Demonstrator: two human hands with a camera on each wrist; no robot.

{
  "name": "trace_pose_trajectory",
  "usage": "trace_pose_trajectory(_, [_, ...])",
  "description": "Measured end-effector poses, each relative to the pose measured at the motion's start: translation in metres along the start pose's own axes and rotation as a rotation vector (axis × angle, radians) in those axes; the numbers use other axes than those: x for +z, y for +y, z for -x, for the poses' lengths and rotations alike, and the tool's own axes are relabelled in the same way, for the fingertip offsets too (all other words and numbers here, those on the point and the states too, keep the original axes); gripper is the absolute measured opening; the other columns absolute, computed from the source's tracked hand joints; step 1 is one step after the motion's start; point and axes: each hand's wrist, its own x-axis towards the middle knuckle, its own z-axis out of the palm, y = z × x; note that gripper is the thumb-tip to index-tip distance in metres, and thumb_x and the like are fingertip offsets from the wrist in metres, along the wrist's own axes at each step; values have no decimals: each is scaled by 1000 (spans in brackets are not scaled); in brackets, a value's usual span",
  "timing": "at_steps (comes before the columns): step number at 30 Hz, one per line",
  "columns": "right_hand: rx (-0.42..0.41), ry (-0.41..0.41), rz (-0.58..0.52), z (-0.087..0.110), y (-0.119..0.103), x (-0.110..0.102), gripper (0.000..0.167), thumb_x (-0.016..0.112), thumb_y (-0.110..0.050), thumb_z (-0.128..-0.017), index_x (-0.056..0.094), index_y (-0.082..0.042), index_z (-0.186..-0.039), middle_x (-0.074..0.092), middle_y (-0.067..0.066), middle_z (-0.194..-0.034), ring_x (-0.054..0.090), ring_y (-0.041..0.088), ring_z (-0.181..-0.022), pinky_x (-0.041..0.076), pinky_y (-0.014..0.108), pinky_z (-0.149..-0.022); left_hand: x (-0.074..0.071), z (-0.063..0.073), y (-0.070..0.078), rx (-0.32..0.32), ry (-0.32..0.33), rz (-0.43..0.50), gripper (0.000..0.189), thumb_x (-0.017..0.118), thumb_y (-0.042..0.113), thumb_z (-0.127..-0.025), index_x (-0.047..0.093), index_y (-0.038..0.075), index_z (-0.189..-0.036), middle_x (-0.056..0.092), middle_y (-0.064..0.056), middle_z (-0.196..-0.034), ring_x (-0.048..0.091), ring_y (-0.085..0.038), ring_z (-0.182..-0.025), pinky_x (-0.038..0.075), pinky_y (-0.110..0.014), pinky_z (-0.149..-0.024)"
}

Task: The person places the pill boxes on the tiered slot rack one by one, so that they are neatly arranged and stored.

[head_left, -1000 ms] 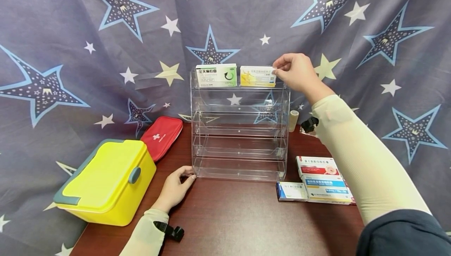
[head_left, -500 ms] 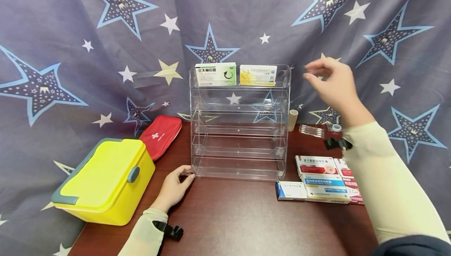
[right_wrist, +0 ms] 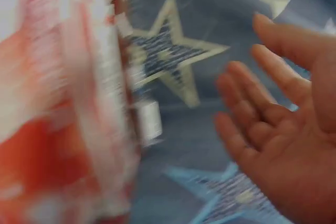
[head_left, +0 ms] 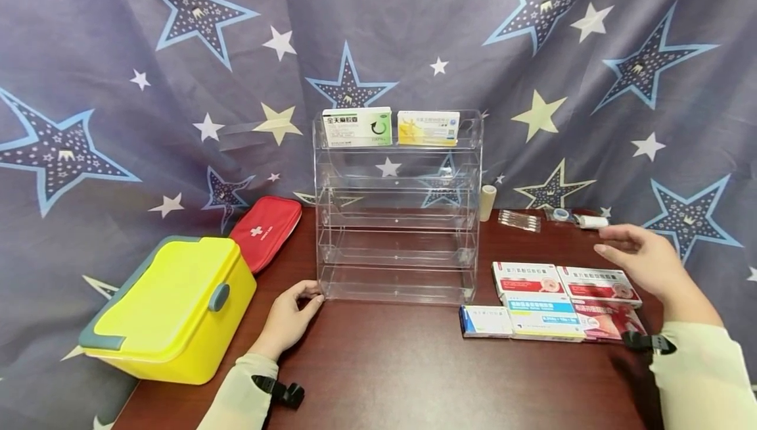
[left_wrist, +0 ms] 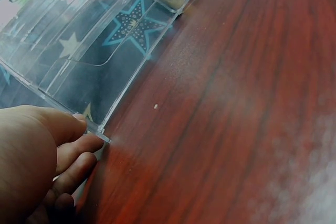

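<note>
A clear acrylic tiered display rack point(head_left: 397, 292) stands mid-table. My left hand point(head_left: 291, 317) pinches its lower left front corner, thumb on one side and fingers on the other in the left wrist view. On the top tier stand a green-and-white medicine box point(head_left: 357, 127) and a yellow-and-white medicine box point(head_left: 428, 129), side by side. My right hand point(head_left: 647, 262), holding nothing, hovers at the right end of the flat medicine boxes, fingers spread in the right wrist view. Nearest to it are a white-and-red box point(head_left: 598, 284) and a dark red box point(head_left: 609, 319).
Beside these lie another white-and-red box point(head_left: 526, 279), a blue-and-white box point(head_left: 543, 315) and a small white box point(head_left: 486, 322). Behind are a beige roll point(head_left: 487, 203), packaged swabs point(head_left: 519, 221) and a white roll point(head_left: 593, 221). At left are a yellow case point(head_left: 171, 305) and a red first-aid pouch point(head_left: 266, 233).
My right hand has let go of the yellow-and-white box on the top tier and moved right and down to the flat boxes. My left hand stays at the rack's corner.
</note>
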Motion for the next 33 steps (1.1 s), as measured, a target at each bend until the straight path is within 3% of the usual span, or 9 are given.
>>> trace_pose_trajectory(4, [98, 9, -75, 18, 31, 4, 48, 77, -34, -98, 66, 0, -129, 68, -23, -97, 57, -17, -84, 45, 10, -68, -1, 1, -1, -3, -7, 3, 20, 78, 14, -97, 73, 18, -115, 73, 5, -104, 67, -14, -101, 52, -43, -94])
trace_pose_trajectory(7, [119, -27, -76, 26, 44, 5, 52, 75, -34, -99, 61, 3, -134, 64, -27, -97, 56, -16, -84, 45, 11, -67, -2, 1, -1, -5, -5, 10, 19, 78, 14, -97, 73, 18, -115, 73, 5, -104, 67, -14, -101, 52, -43, -94])
trace_pose_trajectory(15, [102, -57, -12, 36, 66, 12, 54, 76, -28, -98, 59, 8, -135, 72, 19, -110, 51, -16, -82, 47, 15, -63, -3, 0, -1, 26, 7, -1, 20, 77, 14, -97, 73, 15, -116, 74, 5, -103, 68, -13, -100, 52, -43, -93])
trace_pose_trajectory(17, [109, -67, -14, 37, 71, 14, 56, 76, -28, -98, 58, 10, -136, 70, 25, -113, 50, -17, -82, 47, 14, -63, -3, 0, -2, 28, 8, 1, 20, 77, 14, -97, 73, 15, -116, 74, 6, -103, 68, -13, -100, 52, -43, -93])
trace_pose_trajectory(19, [119, -69, -31, 38, 75, 15, 59, 77, -27, -98, 56, 11, -138, 70, 23, -115, 50, -18, -82, 46, 13, -63, -2, 1, -2, 28, 8, 3, 21, 78, 14, -97, 73, 16, -117, 74, 6, -103, 68, -12, -100, 52, -43, -94])
trace_pose_trajectory(21, [136, -61, -44, 39, 79, 16, 62, 78, -26, -97, 55, 12, -139, 71, 8, -112, 49, -19, -83, 48, 13, -63, -1, 2, -3, 24, 7, 3, 21, 78, 13, -96, 73, 16, -116, 74, 7, -103, 68, -12, -100, 52, -43, -94])
trace_pose_trajectory(26, [203, -92, -27, 39, 82, 15, 72, 77, -34, -97, 49, 12, -145, 67, 27, -123, 44, -20, -83, 50, 17, -62, -2, 1, -1, 21, 8, 15, 20, 78, 13, -96, 73, 16, -116, 73, 6, -102, 68, -12, -100, 52, -43, -94])
trace_pose_trajectory(28, [225, -131, -16, 39, 83, 14, 76, 75, -37, -98, 46, 13, -147, 54, 43, -134, 46, -16, -84, 51, 19, -62, -2, 1, -1, 25, 9, 21, 20, 78, 12, -96, 73, 16, -115, 73, 6, -102, 68, -12, -100, 52, -43, -94])
trace_pose_trajectory(33, [253, -162, -6, 38, 85, 14, 76, 74, -37, -99, 45, 14, -147, 54, 45, -132, 64, 19, -92, 53, 24, -61, -1, 1, -2, 29, 4, 19, 20, 78, 12, -96, 73, 16, -115, 73, 6, -102, 68, -12, -99, 52, -43, -94])
